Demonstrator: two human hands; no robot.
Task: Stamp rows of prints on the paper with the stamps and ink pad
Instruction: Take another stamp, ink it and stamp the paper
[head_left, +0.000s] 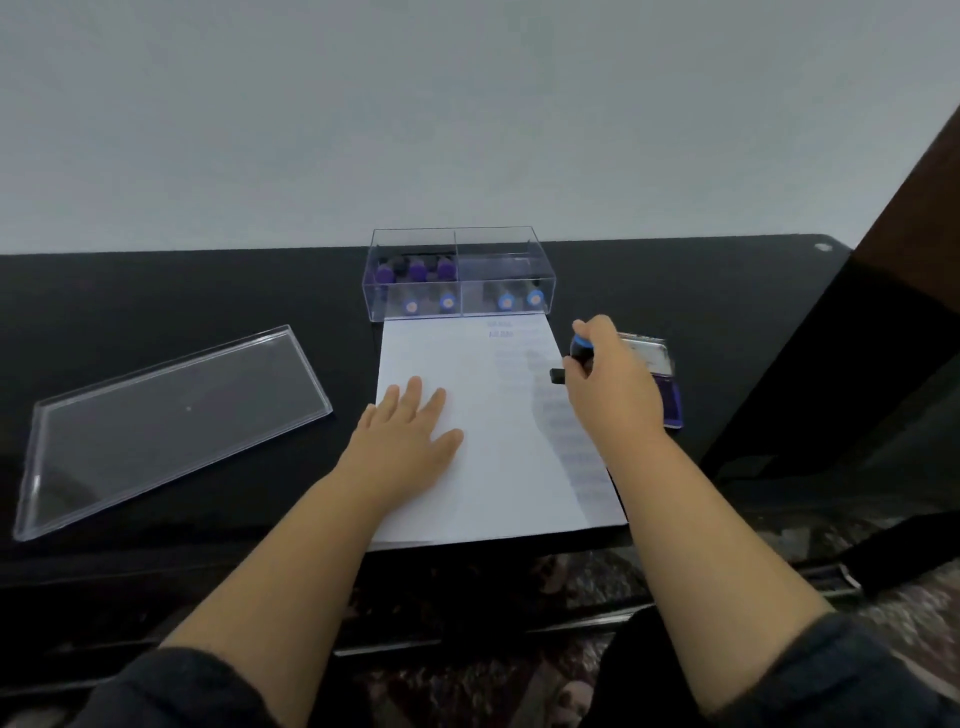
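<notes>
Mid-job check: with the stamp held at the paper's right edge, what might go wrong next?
1. The stamp in the right hand sits near the paper edge; a print may land partly off the sheet.
2. The left hand presses only the left side, so the right side might shift.

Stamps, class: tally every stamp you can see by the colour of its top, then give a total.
Purple tops, in the clear box left compartment: 3
Blue tops, in the box: 4
Blue top, gripped by the right hand: 1
Total: 8
</notes>
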